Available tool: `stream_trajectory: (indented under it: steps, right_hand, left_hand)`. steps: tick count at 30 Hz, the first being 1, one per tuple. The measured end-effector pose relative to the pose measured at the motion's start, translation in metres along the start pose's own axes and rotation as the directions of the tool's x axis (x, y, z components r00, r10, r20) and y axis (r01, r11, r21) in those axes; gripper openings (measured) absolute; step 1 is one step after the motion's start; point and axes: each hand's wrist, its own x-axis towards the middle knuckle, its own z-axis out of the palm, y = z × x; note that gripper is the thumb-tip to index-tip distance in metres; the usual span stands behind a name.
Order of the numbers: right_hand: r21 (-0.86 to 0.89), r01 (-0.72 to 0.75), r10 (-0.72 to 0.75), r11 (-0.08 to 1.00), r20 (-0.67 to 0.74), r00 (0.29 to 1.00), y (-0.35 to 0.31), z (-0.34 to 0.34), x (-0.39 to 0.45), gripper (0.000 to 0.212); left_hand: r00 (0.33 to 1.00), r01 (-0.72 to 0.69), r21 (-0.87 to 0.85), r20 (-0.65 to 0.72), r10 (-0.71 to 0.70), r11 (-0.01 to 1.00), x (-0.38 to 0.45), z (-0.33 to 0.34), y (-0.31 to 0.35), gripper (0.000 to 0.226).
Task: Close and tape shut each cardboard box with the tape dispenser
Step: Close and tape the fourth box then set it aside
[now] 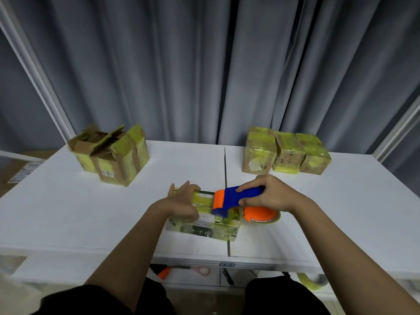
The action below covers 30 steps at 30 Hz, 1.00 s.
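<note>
A small green-printed cardboard box [204,226], wrapped in yellowish tape, lies on the white table [68,212] near its front edge. My left hand [181,201] rests on the box's left end, fingers spread over the top and thumb on the near side. My right hand [270,195] grips the blue handle of the blue and orange tape dispenser [229,201]. The dispenser's orange head lies on the box top, and its tape roll [261,215] hangs off the box's right end.
Two boxes with open flaps [111,155] stand at the back left. Three taped boxes [286,153] sit in a row at the back right. A grey curtain hangs behind. Scissors [188,270] and a tape roll [313,280] lie on the shelf below.
</note>
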Motion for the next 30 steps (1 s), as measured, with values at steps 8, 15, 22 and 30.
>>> stream_trajectory:
  steps: [8, 15, 22, 30]
  right_hand:
    - [0.141, -0.016, 0.027, 0.990, -0.076, 0.997, 0.011, 0.008, 0.001, 0.020]
    - [0.249, -0.016, 0.048, 0.968, -0.122, 0.991, 0.020, 0.013, -0.001, 0.020]
    - [0.245, -0.012, 0.044, 0.970, -0.127, 0.991, 0.017, 0.014, -0.003, 0.018]
    - [0.239, 0.008, 0.027, 0.971, -0.140, 0.990, 0.018, 0.017, -0.008, 0.014]
  left_hand:
    - [0.905, 0.198, 0.346, -0.424, -0.035, 0.917, 0.009, 0.044, 0.013, 0.059]
    - [0.950, 0.129, 0.206, -0.307, -0.061, 0.970, 0.003, 0.022, -0.017, 0.070]
    - [0.920, 0.202, -0.189, -0.300, -0.253, 0.961, -0.014, 0.022, -0.028, 0.054]
    - [0.877, 0.084, 0.239, -0.478, 0.042, 0.967, -0.017, 0.070, 0.023, 0.057]
